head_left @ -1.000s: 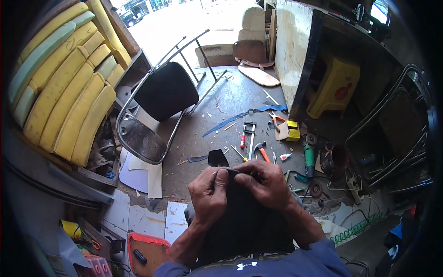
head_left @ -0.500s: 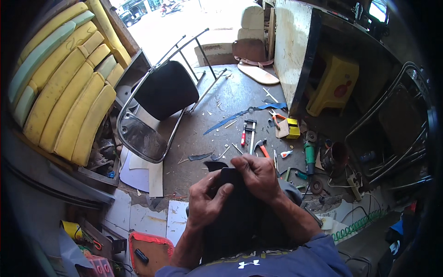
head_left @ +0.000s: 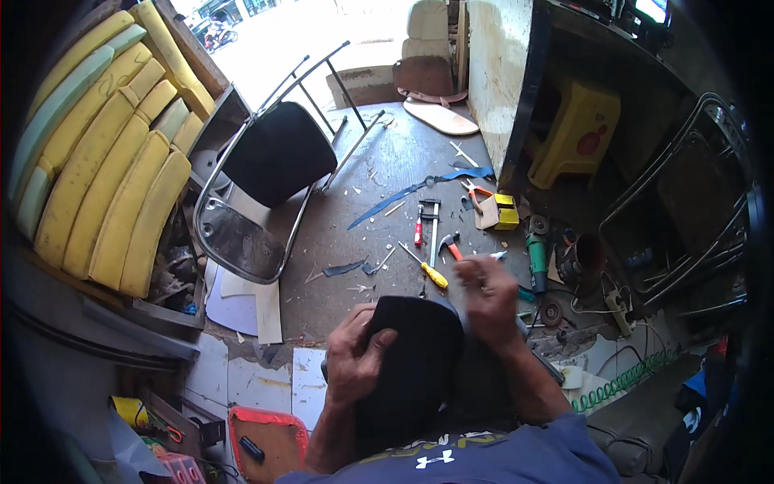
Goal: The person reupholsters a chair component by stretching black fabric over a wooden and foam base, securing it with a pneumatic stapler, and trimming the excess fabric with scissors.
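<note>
My left hand (head_left: pixel 356 359) grips the left edge of a black padded panel (head_left: pixel 415 347) with a rounded top, its thumb on the near face. The panel stands over my lap, and its lower part merges with my dark clothing. To the right of its top edge, my right hand (head_left: pixel 492 302) is raised with fingers curled together and blurred by motion. Whatever the fingers may pinch is too small and smeared to make out. Just beyond the panel lies a screwdriver (head_left: pixel 434 275) with a yellow handle, near an orange-handled hammer (head_left: pixel 450 244).
A bar clamp (head_left: pixel 431 230), pliers (head_left: pixel 476 192), a yellow box (head_left: pixel 506 211) and a green angle grinder (head_left: pixel 536 262) lie ahead on the right. A metal-framed chair (head_left: pixel 278 153) rests tipped over at left, beside stacked yellow foam pieces (head_left: pixel 121 185). Scraps litter the floor.
My right hand has come away from the panel's top edge, rightward. The panel's broad face now shows, the dark flap at its top is no longer seen, and the screwdriver handle is uncovered.
</note>
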`<state>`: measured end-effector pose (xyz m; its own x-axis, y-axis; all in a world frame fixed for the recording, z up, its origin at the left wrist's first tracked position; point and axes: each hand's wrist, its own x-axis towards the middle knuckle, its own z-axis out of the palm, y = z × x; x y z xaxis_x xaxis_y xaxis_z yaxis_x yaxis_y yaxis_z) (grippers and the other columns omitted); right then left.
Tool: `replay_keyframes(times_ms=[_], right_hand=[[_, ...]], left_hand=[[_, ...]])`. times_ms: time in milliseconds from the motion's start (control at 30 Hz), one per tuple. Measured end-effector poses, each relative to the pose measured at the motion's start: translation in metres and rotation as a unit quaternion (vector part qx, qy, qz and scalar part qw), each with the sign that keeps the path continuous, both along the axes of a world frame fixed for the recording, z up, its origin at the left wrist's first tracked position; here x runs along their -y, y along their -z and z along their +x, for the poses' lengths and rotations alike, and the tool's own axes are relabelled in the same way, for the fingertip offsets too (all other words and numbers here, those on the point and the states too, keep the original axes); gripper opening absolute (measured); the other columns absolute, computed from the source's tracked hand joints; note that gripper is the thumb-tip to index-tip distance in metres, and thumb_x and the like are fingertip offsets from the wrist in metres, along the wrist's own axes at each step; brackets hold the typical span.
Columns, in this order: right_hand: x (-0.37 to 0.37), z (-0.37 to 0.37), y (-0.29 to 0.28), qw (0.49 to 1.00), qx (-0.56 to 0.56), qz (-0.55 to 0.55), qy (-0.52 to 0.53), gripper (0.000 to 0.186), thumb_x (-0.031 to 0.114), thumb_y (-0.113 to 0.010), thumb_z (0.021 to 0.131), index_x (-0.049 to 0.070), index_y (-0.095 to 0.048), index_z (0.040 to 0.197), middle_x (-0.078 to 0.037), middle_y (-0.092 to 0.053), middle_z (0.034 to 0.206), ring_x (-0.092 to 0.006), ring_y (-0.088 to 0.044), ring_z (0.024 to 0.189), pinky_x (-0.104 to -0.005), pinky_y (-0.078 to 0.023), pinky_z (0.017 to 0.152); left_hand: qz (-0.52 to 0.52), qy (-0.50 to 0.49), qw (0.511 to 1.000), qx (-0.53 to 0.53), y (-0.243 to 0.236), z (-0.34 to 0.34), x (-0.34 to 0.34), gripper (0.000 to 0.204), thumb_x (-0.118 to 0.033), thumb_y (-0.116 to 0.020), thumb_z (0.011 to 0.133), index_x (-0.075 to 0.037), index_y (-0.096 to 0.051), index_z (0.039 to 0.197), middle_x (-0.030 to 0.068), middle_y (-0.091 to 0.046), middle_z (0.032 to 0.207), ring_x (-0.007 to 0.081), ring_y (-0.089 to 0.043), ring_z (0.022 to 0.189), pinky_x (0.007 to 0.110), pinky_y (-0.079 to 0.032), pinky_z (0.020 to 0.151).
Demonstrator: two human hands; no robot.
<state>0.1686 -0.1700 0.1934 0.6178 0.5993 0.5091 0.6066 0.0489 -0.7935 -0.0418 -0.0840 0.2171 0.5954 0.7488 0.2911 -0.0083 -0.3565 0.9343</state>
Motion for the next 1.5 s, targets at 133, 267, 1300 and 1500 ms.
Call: replay_keyframes(times_ms=[133,267,1300,1500], right_hand=[[0.094,0.074,0.064,0.975,-0.018,-0.175,0.134,0.023,0.018,-0.056,0.104,-0.002,-0.065,0.099,-0.02,-0.066,0.086,-0.0357,-0.067,0.077,-0.0435,-0.051,0.071],[0.274,0.108,0.228,0.769,-0.051,-0.634,0.07,0.05,0.031,-0.077,0.086,0.004,-0.06,0.125,-0.027,-0.066,0.12,-0.0436,-0.063,0.115,-0.0511,-0.05,0.1],[0.143,0.11,-0.075,0.881,-0.08,-0.352,-0.306,0.028,0.012,-0.078,0.082,-0.002,-0.074,0.107,-0.015,-0.078,0.097,-0.0195,-0.074,0.088,-0.0355,-0.059,0.087],[0.128,0.094,-0.088,0.868,-0.13,-0.405,-0.255,0.029,0.015,-0.08,0.084,0.0,-0.076,0.109,-0.013,-0.079,0.098,-0.0202,-0.077,0.088,-0.0355,-0.06,0.086]], left_hand=[[-0.068,0.029,0.995,-0.072,-0.026,0.008,0.002,0.023,-0.011,-0.074,0.094,0.002,-0.073,0.113,0.0127,-0.072,0.094,0.0181,-0.069,0.087,0.031,-0.054,0.08],[0.186,0.092,0.977,-0.045,-0.118,0.05,-0.005,0.022,-0.006,-0.072,0.091,-0.001,-0.071,0.113,0.0127,-0.074,0.089,0.0256,-0.074,0.072,0.034,-0.059,0.062],[0.593,0.128,0.776,-0.172,0.038,0.074,0.035,0.027,-0.011,-0.067,0.086,0.002,-0.071,0.109,0.0197,-0.07,0.098,0.0368,-0.075,0.098,0.045,-0.062,0.086],[0.572,0.092,0.801,-0.155,0.048,0.066,0.039,0.026,-0.011,-0.068,0.086,0.001,-0.073,0.108,0.0192,-0.071,0.1,0.0381,-0.074,0.1,0.046,-0.062,0.089]])
